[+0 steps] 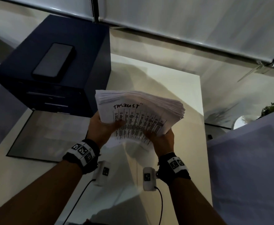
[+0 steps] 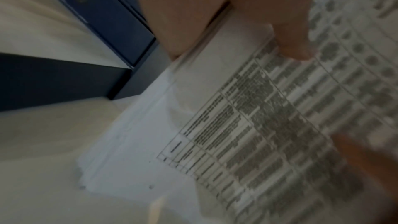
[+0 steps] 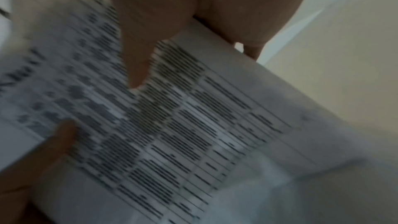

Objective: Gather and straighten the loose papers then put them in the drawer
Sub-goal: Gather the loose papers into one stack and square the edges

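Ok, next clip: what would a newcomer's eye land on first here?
The thick stack of papers, top sheet a printed table with a handwritten heading, held mid-frame above the white table by the left hand and right hand. Next, the dark blue drawer unit at upper left, a black phone lying on top.

The stack of papers (image 1: 139, 114) bears a handwritten black heading on its top sheet, roughly "TASKLIST", with a closing quotation mark after it; the middle letters are smeared. Below that heading on the same sheet runs a printed table whose rows are too blurred to read in any view.
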